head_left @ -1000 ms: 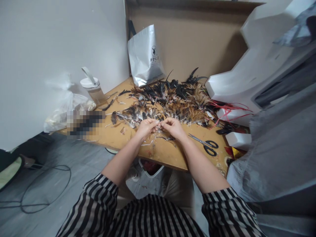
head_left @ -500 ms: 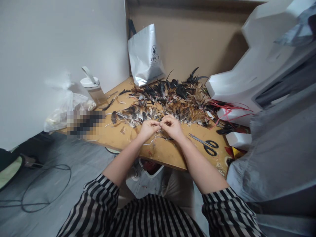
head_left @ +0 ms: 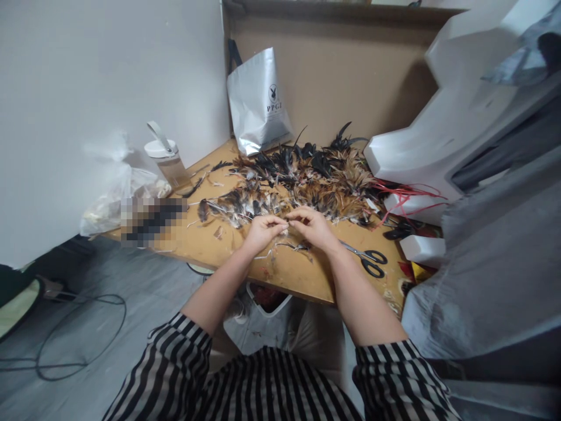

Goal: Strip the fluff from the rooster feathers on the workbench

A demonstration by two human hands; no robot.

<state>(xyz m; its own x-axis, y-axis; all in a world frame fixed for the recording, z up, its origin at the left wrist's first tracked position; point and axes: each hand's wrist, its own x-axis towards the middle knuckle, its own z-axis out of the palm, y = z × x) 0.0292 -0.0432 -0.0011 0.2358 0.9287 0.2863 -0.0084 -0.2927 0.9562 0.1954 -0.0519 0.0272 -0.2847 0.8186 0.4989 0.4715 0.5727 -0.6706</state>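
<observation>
My left hand [head_left: 262,230] and my right hand [head_left: 312,225] meet fingertip to fingertip over the near part of a wooden table [head_left: 228,248]. Both pinch something small and pale between them, likely a feather quill, too small to name for sure. Just beyond my hands a wide heap of brown, black and tan feathers [head_left: 307,178] lies across the table. A few loose feathers lie under my hands.
Black-handled scissors [head_left: 368,259] lie right of my right hand. A silver paper bag [head_left: 258,102] leans on the back wall, a lidded bottle [head_left: 166,159] and clear plastic bag [head_left: 118,193] stand at left. White foam blocks [head_left: 421,146] and red strings [head_left: 405,193] crowd the right. A white bin [head_left: 268,299] sits under the table.
My hands stay together over the same spot; the right hand's fingers have shifted slightly and both hands sit a little lower on the table. The view has tilted a touch.
</observation>
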